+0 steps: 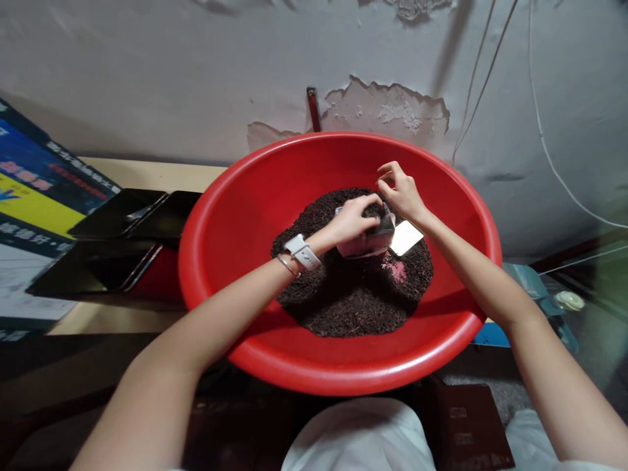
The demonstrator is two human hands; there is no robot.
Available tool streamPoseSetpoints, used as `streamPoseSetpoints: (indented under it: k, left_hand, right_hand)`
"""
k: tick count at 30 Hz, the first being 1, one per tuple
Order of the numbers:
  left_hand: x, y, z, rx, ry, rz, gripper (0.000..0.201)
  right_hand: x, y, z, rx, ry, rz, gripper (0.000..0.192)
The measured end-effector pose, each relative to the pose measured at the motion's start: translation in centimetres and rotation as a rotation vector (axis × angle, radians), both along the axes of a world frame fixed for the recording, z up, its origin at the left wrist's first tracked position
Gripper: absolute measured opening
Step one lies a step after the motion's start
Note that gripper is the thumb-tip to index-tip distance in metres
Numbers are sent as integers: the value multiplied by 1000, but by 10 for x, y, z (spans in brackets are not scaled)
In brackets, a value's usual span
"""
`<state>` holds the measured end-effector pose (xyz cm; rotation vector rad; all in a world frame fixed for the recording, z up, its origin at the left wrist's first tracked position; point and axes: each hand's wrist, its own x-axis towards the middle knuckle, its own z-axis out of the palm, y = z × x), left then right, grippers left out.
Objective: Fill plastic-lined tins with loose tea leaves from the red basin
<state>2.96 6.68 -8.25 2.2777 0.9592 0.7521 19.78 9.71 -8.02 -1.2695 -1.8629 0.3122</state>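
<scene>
A square, glossy, partly see-through plastic container [366,245] filled with dark loose material sits over a heap of the same dark crumbly material [363,314], which looks like soil or loose tea. My left hand [356,221], with a white watch on the wrist, curls over the container's top, thumb and fingers against its rim and contents; part of the grip is hidden. My right hand [400,193] hovers just behind the container's far right corner, fingers bent and apart, with nothing visible in them. A shiny pale square piece [406,237] lies on the heap beneath my right wrist.
The wide red basin [363,376] holds the heap. Several black glossy containers [101,268] stand left of it on a pale tabletop [157,173], beside a printed board [39,190]. Behind is a peeling wall [196,85] with hanging cords [483,72].
</scene>
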Motion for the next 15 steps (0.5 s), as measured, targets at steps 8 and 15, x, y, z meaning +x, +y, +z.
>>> streamPoseSetpoints:
  k: [8,15]
  left_hand:
    - [-16,23,0,-65,-157,83,26]
    - [-13,21,-3,-88,-142,51,34]
  right_hand:
    - [1,3,-4,21,6,9,23]
    - [1,3,-4,15,-17,12,22]
